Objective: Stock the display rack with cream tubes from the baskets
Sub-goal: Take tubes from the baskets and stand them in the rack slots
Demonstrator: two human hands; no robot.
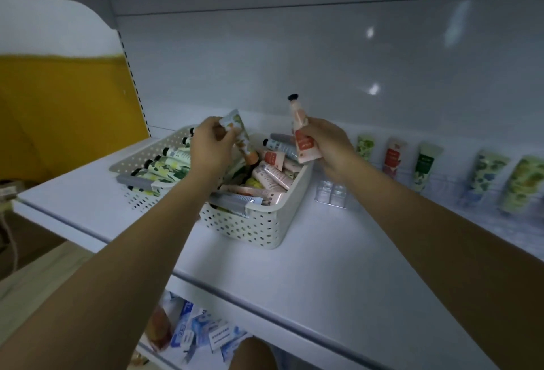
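Observation:
Two perforated white baskets stand on the shelf: a near one (265, 228) full of pink and grey cream tubes, and a far-left one (141, 154) with several green floral tubes. My left hand (210, 148) is above the baskets, gripping a floral tube with an orange end (243, 137), tilted. My right hand (326, 145) holds a pink tube (300, 134) almost upright, its black cap on top. To the right, a clear display rack (332, 196) holds several tubes standing along the back (424, 166).
The white shelf (338, 266) has a white back wall. A lower shelf shows blue and white packages (206, 337). A yellow panel (64, 116) stands at the left, beyond the shelf's end.

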